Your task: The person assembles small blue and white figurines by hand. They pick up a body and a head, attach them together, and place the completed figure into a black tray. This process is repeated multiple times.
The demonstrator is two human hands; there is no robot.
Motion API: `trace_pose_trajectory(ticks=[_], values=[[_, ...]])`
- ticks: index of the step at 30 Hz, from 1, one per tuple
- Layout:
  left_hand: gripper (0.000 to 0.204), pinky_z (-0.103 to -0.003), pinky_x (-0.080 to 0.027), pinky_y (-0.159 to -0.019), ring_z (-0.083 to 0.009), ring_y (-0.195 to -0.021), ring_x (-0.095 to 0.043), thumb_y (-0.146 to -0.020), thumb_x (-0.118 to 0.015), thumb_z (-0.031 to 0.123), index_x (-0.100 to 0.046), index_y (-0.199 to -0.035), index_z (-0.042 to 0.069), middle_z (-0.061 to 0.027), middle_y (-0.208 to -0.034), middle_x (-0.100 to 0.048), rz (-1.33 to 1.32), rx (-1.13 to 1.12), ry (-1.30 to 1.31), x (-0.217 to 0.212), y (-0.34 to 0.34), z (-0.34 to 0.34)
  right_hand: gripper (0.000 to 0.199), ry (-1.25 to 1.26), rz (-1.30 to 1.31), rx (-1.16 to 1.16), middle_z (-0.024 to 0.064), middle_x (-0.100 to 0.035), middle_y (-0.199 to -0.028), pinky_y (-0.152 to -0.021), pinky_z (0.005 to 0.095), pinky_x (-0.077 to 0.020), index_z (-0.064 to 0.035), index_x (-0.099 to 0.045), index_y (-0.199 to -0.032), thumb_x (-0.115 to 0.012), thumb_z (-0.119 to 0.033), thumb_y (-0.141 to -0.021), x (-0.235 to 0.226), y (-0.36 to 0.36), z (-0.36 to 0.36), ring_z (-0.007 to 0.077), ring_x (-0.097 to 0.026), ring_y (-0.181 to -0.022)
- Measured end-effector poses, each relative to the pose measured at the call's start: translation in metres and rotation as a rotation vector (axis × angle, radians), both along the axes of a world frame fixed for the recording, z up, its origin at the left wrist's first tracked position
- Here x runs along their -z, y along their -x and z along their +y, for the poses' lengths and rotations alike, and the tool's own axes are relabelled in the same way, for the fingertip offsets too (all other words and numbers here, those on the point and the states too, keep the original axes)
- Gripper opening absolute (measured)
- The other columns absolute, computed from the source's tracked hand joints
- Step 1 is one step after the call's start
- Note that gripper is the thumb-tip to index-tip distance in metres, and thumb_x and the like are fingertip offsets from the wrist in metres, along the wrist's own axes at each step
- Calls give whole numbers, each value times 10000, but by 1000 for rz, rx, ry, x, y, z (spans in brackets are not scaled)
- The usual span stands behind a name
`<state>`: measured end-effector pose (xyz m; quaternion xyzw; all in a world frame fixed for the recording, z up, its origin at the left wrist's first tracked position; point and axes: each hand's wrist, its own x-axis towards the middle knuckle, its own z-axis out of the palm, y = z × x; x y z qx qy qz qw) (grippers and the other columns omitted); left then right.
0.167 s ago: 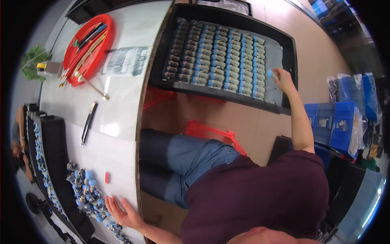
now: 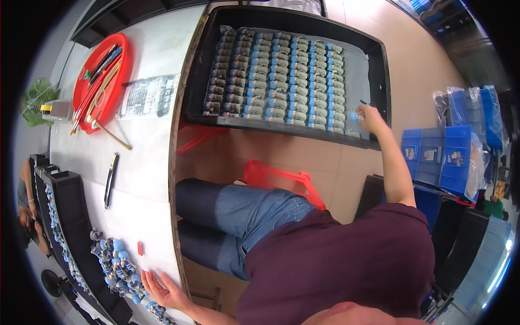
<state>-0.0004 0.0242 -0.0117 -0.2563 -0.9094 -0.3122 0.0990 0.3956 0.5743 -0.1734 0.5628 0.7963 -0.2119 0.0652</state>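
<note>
— Holding anything in the right hand [image 2: 371, 118]?
— Seemingly pinching a small blue piece [image 2: 353, 116] over the black tray [image 2: 379, 65].
— Left hand [image 2: 165, 292]?
— Spread open beside the loose pile [image 2: 116, 265] on the table [image 2: 146, 179].

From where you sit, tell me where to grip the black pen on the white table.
Take the black pen at mid-barrel, probably from above, with fingers across its width. It lies flat and alone on the white table, long axis running away from you, both long sides free.
</note>
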Motion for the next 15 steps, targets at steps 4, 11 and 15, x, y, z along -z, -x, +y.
trace_pose_trajectory(ticks=[4,11,15], values=[[312,-340,-405,-944,-246,-1123,-472,-843,-539,5,-508,-1141,-82,-168,-1272,-422,29,-8,52,-1,-2,2,425,114,-90,25,202,-610,-952,-802,372,-467,-44,-572,-1013,-552,117,-620,4,0,-6,331,-577,-963],[296,-346,-393,-946,-250,-1137,-464,-845,-543,21,-531,-1127,-68,-162,-1258,-444,64,-23,127,-3,-4,2,402,199,-74,-19,161,-623,-914,-777,352,-476,-36,-579,-988,-584,92,-607,19,-5,-3,303,-595,-917],[290,-347,-394,-944,-252,-1133,-467,-843,-542,19,-539,-1122,-63,-162,-1251,-452,70,-26,118,-3,-4,5,396,215,-12,-30,108,-599,-823,-708,323,-464,-36,-583,-964,-589,72,-582,26,-10,-2,257,-584,-810]])
